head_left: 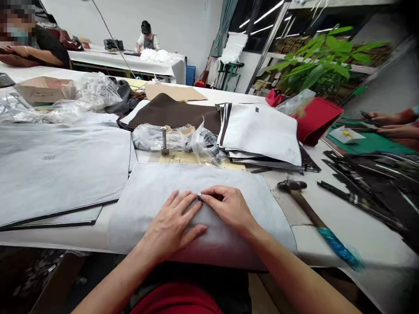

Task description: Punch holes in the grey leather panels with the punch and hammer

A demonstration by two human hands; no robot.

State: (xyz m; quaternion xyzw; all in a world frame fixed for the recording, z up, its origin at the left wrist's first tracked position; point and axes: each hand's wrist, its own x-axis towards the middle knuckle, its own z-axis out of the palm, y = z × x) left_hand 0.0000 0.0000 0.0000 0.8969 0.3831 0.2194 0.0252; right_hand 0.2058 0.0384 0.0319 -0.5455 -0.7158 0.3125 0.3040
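A white sheet (pixel 137 226) of soft-looking material lies in front of me, its near edge hanging over the table edge. My left hand (pixel 172 224) rests flat on it with the fingers spread. Close to those fingertips, my right hand (pixel 231 209) pinches a small dark piece (pixel 199 198) between thumb and forefinger, against the sheet. The piece is too small to name. Beyond the sheet, a metal punch-like rod (pixel 164 140) stands upright on a yellowish board. To the right lies a hammer (pixel 303 205) with blue wrap around its handle end.
White panels with dark edges (pixel 65 165) lie at left; another stack (pixel 262 131) sits back right. Between are brown sheets (pixel 173 111) and clear plastic bags (pixel 150 136). Dark strips (pixel 376 187) pile up at far right, near another person's hands (pixel 393 124). Two people sit farther back.
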